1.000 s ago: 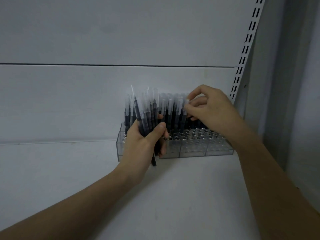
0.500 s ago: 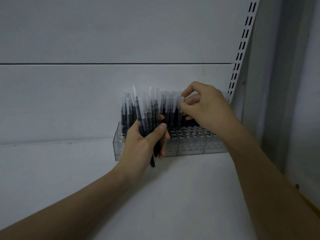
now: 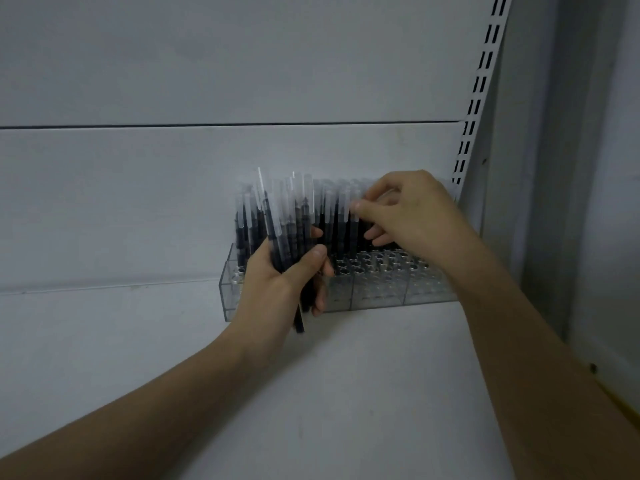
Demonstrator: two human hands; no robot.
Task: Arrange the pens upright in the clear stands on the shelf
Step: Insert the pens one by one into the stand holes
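Note:
Clear plastic pen stands [image 3: 377, 292] sit in a row on the white shelf against the back panel. Several dark pens with frosted caps [image 3: 332, 216] stand upright in their rear holes; the front holes on the right show open. My left hand [image 3: 277, 289] grips a bundle of several dark pens [image 3: 287, 230] in front of the left stand, caps up, one pen end sticking out below the fist. My right hand [image 3: 408, 216] pinches the cap of one upright pen [image 3: 353, 230] at the stands' middle, thumb and forefinger on it.
The white shelf surface [image 3: 346, 393] stretches toward me under my forearms. A slotted white upright [image 3: 479, 84] runs up the right side, with a grey wall panel beyond it. The back panel has a horizontal seam above the pens.
My right hand has shifted slightly left along the row of upright pens, keeping its pinch. The left hand holds its bundle in the same place.

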